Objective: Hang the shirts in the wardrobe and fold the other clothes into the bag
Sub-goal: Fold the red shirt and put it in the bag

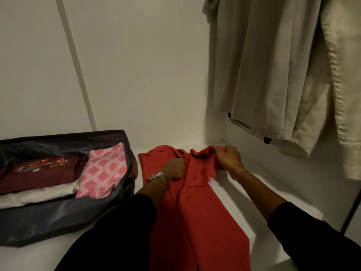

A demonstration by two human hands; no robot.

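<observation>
Head view: we look down on one red cotton garment (197,208) spread lengthwise on the white wardrobe shelf (259,194), its collar end at 12 o'clock and its length running toward 6 o'clock, out of frame at the bottom. Our two hands work at the collar end. The left hand (174,169), with one silver wristwatch (159,177) on its wrist, rests on the cloth with its fingers curled against the fabric; whether that grip actually pinches cloth we cannot tell. The right hand (227,156), with one thin pink bracelet (241,173) on its wrist, pinches a bunched fold of the red fabric at 1 o'clock from the garment's centre. Both arms wear black sleeves (121,227).

At 9 o'clock, just beside the red garment, lies one open dark grey fabric bag (58,220). In it we count three folded pieces: one maroon printed top (39,173), one white folded cloth (39,194) in front of it, and one pink diamond-patterned cloth (103,171) on the side nearest the red garment.

At 2 o'clock hang two pale garments: one light grey shirt (259,61) and one cream shirt (340,75), side by side and touching.
</observation>
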